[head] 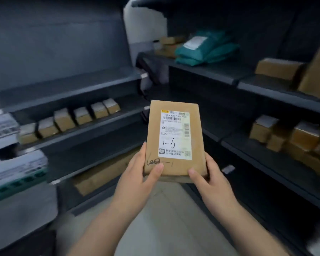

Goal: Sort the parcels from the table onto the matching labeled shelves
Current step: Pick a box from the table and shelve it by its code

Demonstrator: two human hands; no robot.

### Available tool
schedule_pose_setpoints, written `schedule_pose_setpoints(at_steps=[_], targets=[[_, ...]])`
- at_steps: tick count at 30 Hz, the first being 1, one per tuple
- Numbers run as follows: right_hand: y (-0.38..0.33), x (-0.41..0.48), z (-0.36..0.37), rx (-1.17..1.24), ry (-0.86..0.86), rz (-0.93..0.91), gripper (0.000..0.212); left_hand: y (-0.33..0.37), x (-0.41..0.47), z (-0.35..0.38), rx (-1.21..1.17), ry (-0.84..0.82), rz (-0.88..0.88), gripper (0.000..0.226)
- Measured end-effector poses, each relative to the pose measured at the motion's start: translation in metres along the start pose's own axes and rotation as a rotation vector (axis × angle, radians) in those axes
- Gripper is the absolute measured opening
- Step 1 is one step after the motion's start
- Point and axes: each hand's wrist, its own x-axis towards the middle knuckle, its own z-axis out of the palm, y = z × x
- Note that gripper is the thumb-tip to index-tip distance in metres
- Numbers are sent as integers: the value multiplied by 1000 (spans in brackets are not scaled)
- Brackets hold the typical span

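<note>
Parcel (174, 137), flat brown, white label handwritten "1-6", gripped by left hand (139, 174) and right hand (211, 180).

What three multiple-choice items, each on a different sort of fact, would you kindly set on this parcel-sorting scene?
1. Where do the teal bagged parcels lie? A on the floor; B on an upper right-hand shelf; C on a chair.
2. How many small cardboard boxes stand in the row on the left shelf? A three; B six; C ten.
3. How is the flat parcel marked 1-6 held? A lying on a shelf; B by one hand; C by both hands.
Answers: 1 B, they rest on that shelf's board; 2 B, six box tops show in the line; 3 C, the left hand and right hand each hold a lower corner.
</note>
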Motion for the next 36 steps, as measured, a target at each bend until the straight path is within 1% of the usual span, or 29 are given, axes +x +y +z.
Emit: schedule_pose_setpoints(at_steps=[3, 6, 8, 11, 14, 17, 20, 23, 29, 31, 34, 36], targets=[[-11, 33, 50, 45, -142, -16, 55, -30, 1, -39, 89, 123, -81, 75], [-19, 62, 90, 79, -240, -25, 53, -56, 6, -62, 100, 202, -157, 76], [-22, 83, 109, 88, -300, -37, 54, -69, 16, -70, 75, 262, -208, 79], [-27, 122, 130, 82, -360, -70, 55, -82, 42, -78, 12, 322, -249, 77], [-33, 168, 149, 78, -438, -101, 56, -95, 74, -83, -21, 419, -320, 77], [-38, 210, 170, 80, -525, -135, 58, -112, 102, -86, -7, 539, -392, 69], [-41, 241, 195, 60, -613, -174, 60, -127, 121, -92, -17, 657, -440, 56], [-45, 261, 227, 51, -660, -195, 66, -139, 129, -107, -36, 748, -467, 56], [-64, 280, 316, 2, -768, -249, 71, -190, 137, -172, -9, 846, -511, 57], [-73, 288, 352, 0, -750, -264, 70, -212, 143, -200, -23, 834, -490, 55], [-97, 296, 402, 19, -696, -274, 67, -241, 156, -252, -40, 800, -439, 45], [-116, 299, 434, 27, -661, -293, 67, -260, 164, -289, -61, 791, -397, 47]])
